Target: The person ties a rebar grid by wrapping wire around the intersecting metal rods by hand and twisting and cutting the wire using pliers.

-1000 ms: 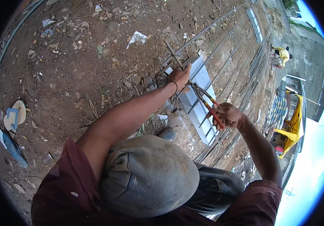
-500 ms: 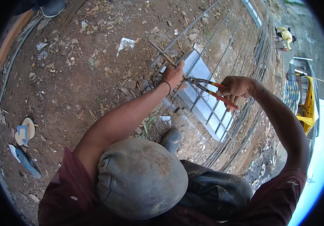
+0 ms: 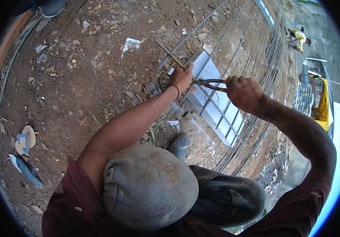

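My left hand (image 3: 181, 79) is closed around a steel rebar (image 3: 172, 56) at a crossing in the rebar grid (image 3: 214, 49). Just right of it, the jaws of a pair of pincers (image 3: 211, 83) meet the crossing of the bars. My right hand (image 3: 244, 94) is wrapped around the pincers' handles and hides most of them. Whether tie wire sits in the jaws is too small to tell. Beneath the bars lies a pale grey block (image 3: 206, 71), with part of the grid passing over it.
Bundled loose rebars (image 3: 274, 49) lie on the dirt to the right. Sandals (image 3: 25, 140) and scattered rubble are at left. My boot (image 3: 179, 146) stands near the block. Another person in yellow (image 3: 298, 37) bends over farther off, beyond a yellow tarp (image 3: 323, 102).
My right hand has closed tightly over the handles, which were spread apart before, and has turned with the pincers. My left hand stays in about the same place.
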Motion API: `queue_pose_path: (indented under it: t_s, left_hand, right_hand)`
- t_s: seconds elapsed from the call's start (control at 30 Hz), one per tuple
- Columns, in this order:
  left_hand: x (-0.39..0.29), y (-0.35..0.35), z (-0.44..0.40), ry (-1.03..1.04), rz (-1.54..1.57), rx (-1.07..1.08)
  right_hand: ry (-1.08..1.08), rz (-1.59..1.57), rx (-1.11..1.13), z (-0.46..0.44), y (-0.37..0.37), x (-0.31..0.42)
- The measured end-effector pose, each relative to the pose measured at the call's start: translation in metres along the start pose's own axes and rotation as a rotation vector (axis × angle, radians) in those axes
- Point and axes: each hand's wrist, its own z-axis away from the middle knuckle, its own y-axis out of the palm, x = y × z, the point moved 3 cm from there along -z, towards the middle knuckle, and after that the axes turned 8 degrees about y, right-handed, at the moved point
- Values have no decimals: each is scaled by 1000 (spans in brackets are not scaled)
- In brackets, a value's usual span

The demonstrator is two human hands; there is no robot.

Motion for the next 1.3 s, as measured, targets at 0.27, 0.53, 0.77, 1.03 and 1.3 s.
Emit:
queue_pose_path:
  t_s: [0.27,0.53,0.77,1.03,1.3]
  left_hand:
    - [15,-8,-40,146,-172,-89]
    - [-5,-3,16,-172,265,281]
    - [-83,-14,99,-7,-209,419]
    - [-73,43,114,-72,-767,606]
    - [-53,93,90,88,-1364,655]
  right_hand:
    - [560,-1961,1012,24,63,0]
    - [279,-2050,955,109,86,107]
    - [505,-2349,500,143,148,165]
    - [790,-2213,23,108,142,176]
    - [802,-1848,-303,109,168,172]
